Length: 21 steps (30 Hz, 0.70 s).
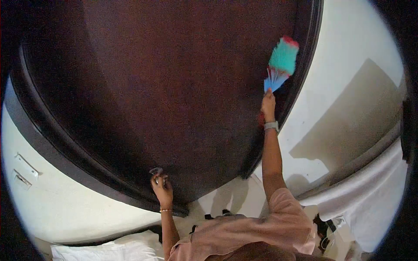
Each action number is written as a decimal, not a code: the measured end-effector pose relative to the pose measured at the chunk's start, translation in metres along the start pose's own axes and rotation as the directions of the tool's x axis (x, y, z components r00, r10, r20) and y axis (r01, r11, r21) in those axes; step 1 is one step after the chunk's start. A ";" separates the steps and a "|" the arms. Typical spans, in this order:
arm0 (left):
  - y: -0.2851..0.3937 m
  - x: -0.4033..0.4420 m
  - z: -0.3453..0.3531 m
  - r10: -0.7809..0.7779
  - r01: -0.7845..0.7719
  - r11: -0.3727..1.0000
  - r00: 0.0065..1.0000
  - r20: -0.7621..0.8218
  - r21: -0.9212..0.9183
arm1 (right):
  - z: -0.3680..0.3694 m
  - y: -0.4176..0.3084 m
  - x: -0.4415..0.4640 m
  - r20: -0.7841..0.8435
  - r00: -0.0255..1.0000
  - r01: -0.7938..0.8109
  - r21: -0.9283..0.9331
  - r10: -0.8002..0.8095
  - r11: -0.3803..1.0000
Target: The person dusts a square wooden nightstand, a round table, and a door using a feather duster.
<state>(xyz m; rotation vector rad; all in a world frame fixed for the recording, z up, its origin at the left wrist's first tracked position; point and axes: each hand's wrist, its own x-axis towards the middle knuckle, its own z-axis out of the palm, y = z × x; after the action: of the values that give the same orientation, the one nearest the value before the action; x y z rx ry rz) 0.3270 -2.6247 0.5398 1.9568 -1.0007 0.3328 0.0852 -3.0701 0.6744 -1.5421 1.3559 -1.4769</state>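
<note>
My right hand [269, 105] is closed round the lower part of a duster [283, 60] with blue strands, a turquoise middle and a red tip. The duster points up against the right side of a dark brown door [174, 95], near its frame. A bit of red shows below that hand. Low on the door, the curled fingers of my left hand [162, 188] are at a metal door handle [156, 170] and seem wrapped round it. Part of the handle is hidden by the fingers.
Dark door frame [65, 135] runs along both sides. A light switch [26, 167] is on the left wall. At the lower right hangs a pale cloth [370, 191], with cables [333, 235] below it. White bedding [109, 250] lies at the lower left.
</note>
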 end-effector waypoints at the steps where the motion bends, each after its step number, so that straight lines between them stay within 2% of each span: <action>1: 0.002 -0.001 -0.001 -0.015 0.015 1.000 1.000 0.002 -0.006 | 0.008 0.010 -0.010 -0.011 0.999 0.039 0.029 -0.039 0.999; 2: 0.004 -0.002 0.000 -0.033 0.033 0.999 0.999 0.001 -0.014 | 0.016 0.020 -0.022 -0.021 0.997 0.079 0.056 -0.078 0.995; 4: 0.003 -0.002 0.001 -0.021 0.021 1.000 1.000 0.021 0.017 | 0.032 0.029 -0.065 0.084 0.931 0.366 -0.213 -0.356 0.906; 5: 0.000 -0.002 0.002 -0.018 0.017 0.999 1.000 0.026 0.036 | 0.029 0.007 -0.097 0.168 0.933 0.329 -0.039 -0.319 0.943; 6: -0.004 -0.003 0.005 -0.022 0.022 1.000 0.999 0.024 -0.005 | 0.026 0.002 -0.121 0.252 0.742 0.671 -0.281 -0.622 0.687; 7: -0.010 -0.005 0.010 -0.027 0.027 0.999 0.999 0.020 -0.043 | 0.019 -0.008 -0.135 0.367 0.818 0.530 -0.180 -0.443 0.829; 8: -0.005 -0.002 0.004 -0.032 0.033 0.996 0.999 0.015 -0.077 | 0.022 -0.005 -0.144 0.334 0.834 0.510 -0.161 -0.440 0.845; 9: 0.004 0.000 -0.002 0.020 -0.020 0.999 1.000 0.013 0.033 | 0.024 0.001 -0.153 0.306 0.848 0.491 -0.142 -0.433 0.860; 10: 0.007 0.002 -0.001 0.008 -0.009 1.000 1.000 0.014 0.028 | 0.029 0.006 -0.163 0.283 0.859 0.474 -0.122 -0.427 0.872; 12: 0.005 0.002 -0.001 -0.017 0.017 1.000 1.000 0.006 0.019 | 0.042 0.025 -0.189 0.359 0.826 0.493 -0.084 -0.435 0.866; 13: -0.004 0.002 0.004 -0.026 0.028 0.997 0.999 0.035 -0.065 | 0.048 0.028 -0.200 0.392 0.808 0.500 -0.064 -0.439 0.863; 16: -0.008 0.002 0.006 -0.054 0.060 0.993 0.997 0.058 -0.102 | 0.042 0.031 -0.216 0.560 0.651 0.703 -0.189 -0.513 0.686; 17: -0.006 0.001 0.003 -0.058 0.064 0.994 0.996 0.067 -0.092 | 0.050 0.047 -0.217 0.517 0.620 0.747 -0.157 -0.590 0.647; 20: 0.003 0.006 0.000 -0.074 0.081 0.994 0.993 0.091 -0.073 | 0.063 0.078 -0.230 0.591 0.688 0.626 -0.189 -0.421 0.757; 21: 0.003 0.005 0.000 -0.037 0.042 0.997 0.996 0.083 -0.063 | 0.058 0.082 -0.236 0.662 0.642 0.663 -0.228 -0.386 0.713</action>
<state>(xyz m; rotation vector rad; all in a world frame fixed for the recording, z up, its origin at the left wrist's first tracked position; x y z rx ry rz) 0.3281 -2.6285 0.5444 1.9421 -1.0114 0.1971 0.1532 -2.8880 0.5074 -2.6328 0.9170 -0.8376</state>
